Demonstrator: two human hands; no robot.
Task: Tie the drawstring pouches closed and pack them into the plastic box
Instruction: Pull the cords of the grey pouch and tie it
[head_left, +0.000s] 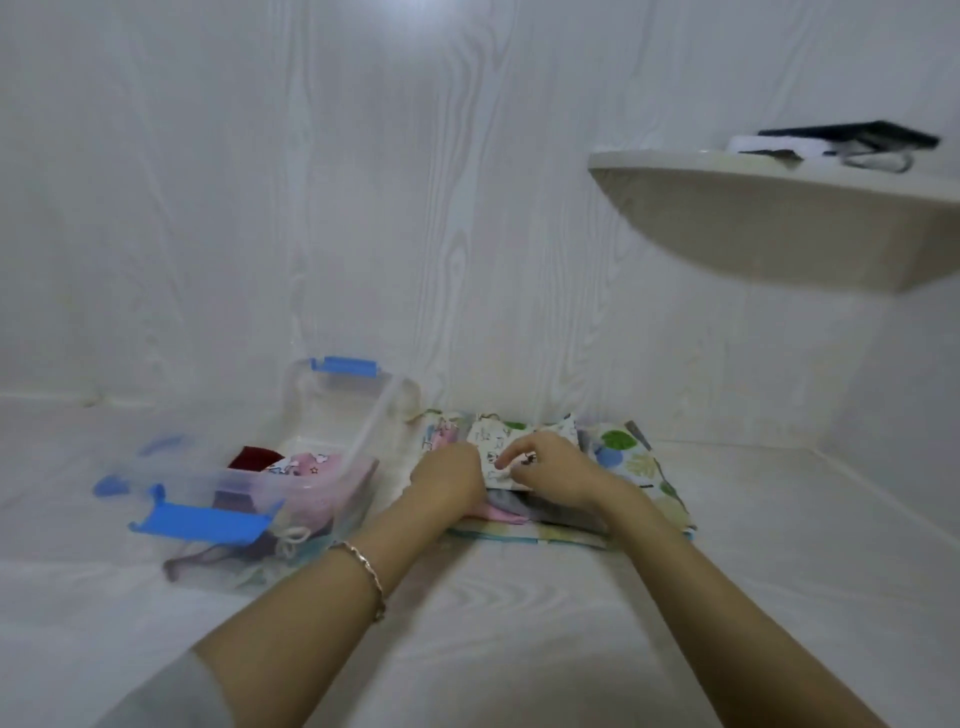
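The room is almost all white: walls with a pale wood-grain pattern and a white surface (519, 597) of the same pattern that fills the lower half of the frame. In the upper right, a curved shelf (779, 218) comes out from the wall and carries some dark and white objects, too blurred to name.

At the lower left of centre stands the clear plastic box (270, 483) with blue latches, its lid leaning open behind it. Inside I see some pouches already, one dark red and one pink with a print, but the clear wall makes the others hard to separate.

Just right of the box, in the middle of the frame, lies a pile of drawstring pouches (628, 462) with leaf and cartoon prints. Both hands are on this pile. The left hand (452, 478), with a thin bracelet (366, 571) on its wrist, rests on the left edge of the top pouch (498, 441); its fingers are hidden, so I cannot tell if they grip. The right hand (550, 467) has its fingers curled down onto the same pouch, seeming to pinch the cloth. The strings are not visible clearly.
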